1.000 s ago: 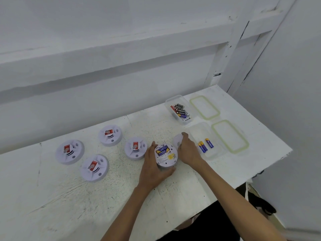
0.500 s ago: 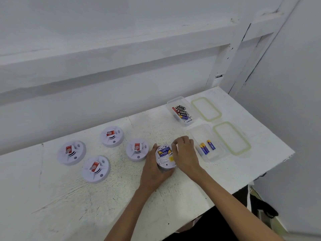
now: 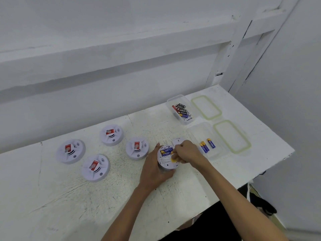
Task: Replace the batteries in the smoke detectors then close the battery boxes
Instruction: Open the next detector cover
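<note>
Head view: your left hand point(image 3: 152, 171) grips the upturned smoke detector point(image 3: 166, 163), near-centre on the table point(image 3: 86, 197). Your right hand point(image 3: 188, 152) has left the loose cover point(image 3: 178, 141). Its fingers now curl at the batteries point(image 3: 165, 151) in the bay, though I cannot tell whether they pinch. You are probably seating them, with the cover next.

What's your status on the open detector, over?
Left hand grips upturned smoke detector. Right hand fingers curled at its open battery bay, grasp unclear. Battery cover lies off behind it. Nothing blocking.
</note>
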